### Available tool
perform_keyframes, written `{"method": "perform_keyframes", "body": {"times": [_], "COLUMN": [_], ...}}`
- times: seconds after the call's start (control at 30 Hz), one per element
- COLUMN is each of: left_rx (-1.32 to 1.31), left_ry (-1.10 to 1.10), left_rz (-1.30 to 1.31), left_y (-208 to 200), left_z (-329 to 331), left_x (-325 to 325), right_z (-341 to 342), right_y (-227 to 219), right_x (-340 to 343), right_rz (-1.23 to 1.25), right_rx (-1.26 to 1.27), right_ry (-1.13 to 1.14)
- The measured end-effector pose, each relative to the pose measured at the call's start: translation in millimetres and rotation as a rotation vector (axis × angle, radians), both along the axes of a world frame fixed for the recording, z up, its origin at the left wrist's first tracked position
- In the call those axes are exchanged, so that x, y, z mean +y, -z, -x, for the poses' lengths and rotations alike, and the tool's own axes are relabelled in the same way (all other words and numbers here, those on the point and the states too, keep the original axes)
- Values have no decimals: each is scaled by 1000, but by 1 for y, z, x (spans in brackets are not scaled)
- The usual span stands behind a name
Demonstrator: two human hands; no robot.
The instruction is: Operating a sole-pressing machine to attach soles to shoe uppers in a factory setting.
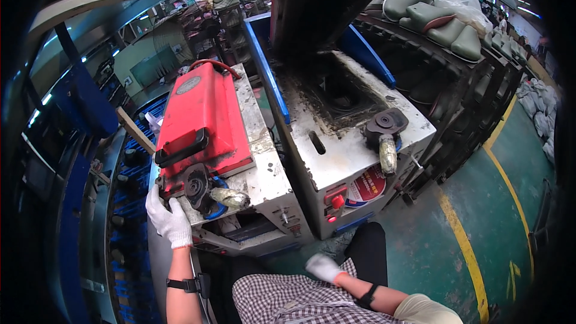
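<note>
My left hand (168, 221), in a white knitted glove, rests at the front left corner of a machine with a lowered red lid (210, 117). Its fingers are stretched along the corner and the thumb stands apart. Beside it are the lid's black handle (182, 147) and a dark round clamp knob (195, 186) with a tape-wrapped grip (230, 197). My right hand (324, 268), gloved likewise, hovers low over my checked apron (288, 294), apart from the machines; its fingers are blurred, and nothing shows in it.
To the right, a second machine (300, 150) has its dark lid (330, 0) raised over a blackened opening. Its front carries a red switch (338, 201). Green boot-shaped pieces (411, 6) lie on a rack at the far right. Yellow lines (465, 252) mark the green floor.
</note>
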State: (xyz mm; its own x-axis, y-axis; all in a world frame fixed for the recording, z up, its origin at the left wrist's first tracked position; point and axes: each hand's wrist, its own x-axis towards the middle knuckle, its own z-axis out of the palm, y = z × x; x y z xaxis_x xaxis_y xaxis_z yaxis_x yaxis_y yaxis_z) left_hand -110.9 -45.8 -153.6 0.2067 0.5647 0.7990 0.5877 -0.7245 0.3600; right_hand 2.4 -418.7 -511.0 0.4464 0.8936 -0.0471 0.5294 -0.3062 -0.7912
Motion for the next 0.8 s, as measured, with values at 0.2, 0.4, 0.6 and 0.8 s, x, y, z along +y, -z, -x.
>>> {"method": "perform_keyframes", "body": {"times": [0.2, 0.4, 0.6, 0.8], "left_rx": [18, 56, 62, 44], "left_ry": [-53, -67, -88, -128], "left_rz": [-24, 24, -12, 65], "left_y": [-1, 0, -5, -10], "left_z": [-21, 0, 19, 5], "left_x": [-1, 2, -8, -8], "right_z": [64, 119, 113, 49], "right_y": [170, 253, 281, 171], "right_x": [22, 49, -58, -13], "right_rz": [748, 617, 631, 665], "right_rx": [288, 345, 422, 182], "right_ry": [-978, -970, -677, -672]}}
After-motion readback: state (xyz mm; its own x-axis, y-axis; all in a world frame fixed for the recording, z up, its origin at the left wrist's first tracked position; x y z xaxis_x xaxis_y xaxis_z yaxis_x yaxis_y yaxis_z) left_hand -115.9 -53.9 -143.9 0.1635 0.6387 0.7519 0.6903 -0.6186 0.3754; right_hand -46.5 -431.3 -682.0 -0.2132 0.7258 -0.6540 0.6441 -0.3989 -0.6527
